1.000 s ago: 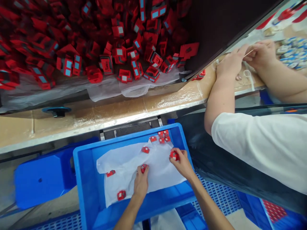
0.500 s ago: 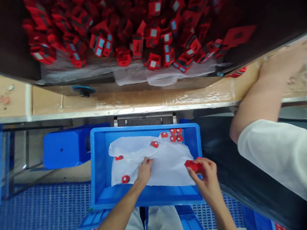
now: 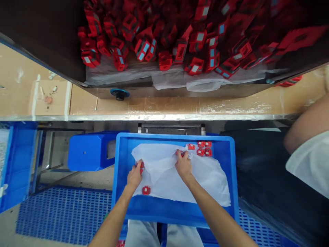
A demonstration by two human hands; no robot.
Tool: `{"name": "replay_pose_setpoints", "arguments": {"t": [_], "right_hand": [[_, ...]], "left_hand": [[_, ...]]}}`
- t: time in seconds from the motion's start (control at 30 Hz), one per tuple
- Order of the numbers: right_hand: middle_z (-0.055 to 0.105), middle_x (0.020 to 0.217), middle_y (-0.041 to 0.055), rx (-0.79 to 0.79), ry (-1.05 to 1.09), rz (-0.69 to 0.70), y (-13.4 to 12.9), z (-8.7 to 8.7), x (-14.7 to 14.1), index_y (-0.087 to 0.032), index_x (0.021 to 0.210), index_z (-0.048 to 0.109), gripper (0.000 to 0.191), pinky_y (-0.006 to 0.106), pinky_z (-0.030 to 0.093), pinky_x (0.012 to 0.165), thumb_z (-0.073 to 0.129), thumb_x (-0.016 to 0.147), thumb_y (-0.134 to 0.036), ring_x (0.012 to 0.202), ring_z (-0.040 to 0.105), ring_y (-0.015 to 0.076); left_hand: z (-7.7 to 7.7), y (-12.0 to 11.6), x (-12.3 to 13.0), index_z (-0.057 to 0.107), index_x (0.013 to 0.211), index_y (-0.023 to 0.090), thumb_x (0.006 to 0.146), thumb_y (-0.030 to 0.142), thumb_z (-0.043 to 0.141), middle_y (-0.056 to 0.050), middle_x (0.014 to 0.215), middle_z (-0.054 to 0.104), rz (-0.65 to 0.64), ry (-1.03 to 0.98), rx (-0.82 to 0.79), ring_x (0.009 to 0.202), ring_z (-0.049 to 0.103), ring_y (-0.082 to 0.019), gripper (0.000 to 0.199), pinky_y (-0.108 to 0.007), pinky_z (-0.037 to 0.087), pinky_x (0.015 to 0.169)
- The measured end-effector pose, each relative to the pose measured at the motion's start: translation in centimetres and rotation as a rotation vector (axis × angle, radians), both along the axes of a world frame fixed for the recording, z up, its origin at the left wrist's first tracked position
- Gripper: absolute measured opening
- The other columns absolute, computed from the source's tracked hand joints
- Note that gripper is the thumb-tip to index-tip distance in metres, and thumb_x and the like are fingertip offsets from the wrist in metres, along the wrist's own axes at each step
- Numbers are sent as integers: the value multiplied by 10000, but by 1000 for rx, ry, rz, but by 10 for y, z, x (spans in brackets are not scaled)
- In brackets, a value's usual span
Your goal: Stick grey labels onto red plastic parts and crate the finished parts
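Inside the blue tray (image 3: 175, 224), a white sheet (image 3: 164, 187) lies crumpled along the bottom. My left hand (image 3: 134, 175) is at the sheet's left side, fingers closed on a small red toy vehicle part (image 3: 142, 166). My right hand (image 3: 184, 166) reaches to the upper middle of the sheet. Its fingers close round another red part (image 3: 182, 154), mostly hidden by them. Near my left hand, a single red part (image 3: 146, 190) rests at the sheet's lower edge. Several red parts (image 3: 204, 148) sit grouped in the upper right, with another red part (image 3: 190, 146) just left of them.
Beyond the tray runs a cardboard-covered bench (image 3: 159, 106) bearing a dark bin (image 3: 64, 44) heaped with red parts (image 3: 164, 61). A blue stool (image 3: 86, 152) stands to the left. At right is a co-worker's arm and white sleeve (image 3: 311, 164).
My left hand has moved from the sheet's middle to its left side. My right hand has moved from the tray's right edge to the upper middle. The view has shifted left.
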State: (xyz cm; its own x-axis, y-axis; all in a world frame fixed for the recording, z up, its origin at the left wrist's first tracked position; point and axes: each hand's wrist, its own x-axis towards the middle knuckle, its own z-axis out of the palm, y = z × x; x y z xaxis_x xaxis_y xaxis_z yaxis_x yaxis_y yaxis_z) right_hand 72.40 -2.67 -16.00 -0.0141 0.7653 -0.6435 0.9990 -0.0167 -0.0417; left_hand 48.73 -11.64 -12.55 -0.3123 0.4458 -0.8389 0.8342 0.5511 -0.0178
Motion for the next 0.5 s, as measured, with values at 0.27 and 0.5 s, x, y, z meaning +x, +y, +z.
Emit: {"name": "replay_pose_setpoints", "arguments": {"t": [0.27, 0.5], "right_hand": [[509, 1428, 134, 36, -38, -110, 21, 0, -12, -252, 1352, 594, 546, 315, 520, 891, 592, 841, -57, 1053, 679, 242], [593, 1358, 103, 117, 127, -135, 8, 2, 10, -263, 1295, 660, 481, 334, 496, 980, 571, 865, -65, 1122, 641, 260]], "left_hand": [[-8, -20, 19, 423, 1499, 192, 1034, 289, 290, -190, 1365, 598, 77, 130, 173, 950, 754, -297, 493, -389, 556, 801], [-26, -65, -8, 604, 1319, 386, 971, 325, 400, -22, 1244, 733, 173, 47, 378, 1014, 764, -251, 408, -331, 622, 767]]}}
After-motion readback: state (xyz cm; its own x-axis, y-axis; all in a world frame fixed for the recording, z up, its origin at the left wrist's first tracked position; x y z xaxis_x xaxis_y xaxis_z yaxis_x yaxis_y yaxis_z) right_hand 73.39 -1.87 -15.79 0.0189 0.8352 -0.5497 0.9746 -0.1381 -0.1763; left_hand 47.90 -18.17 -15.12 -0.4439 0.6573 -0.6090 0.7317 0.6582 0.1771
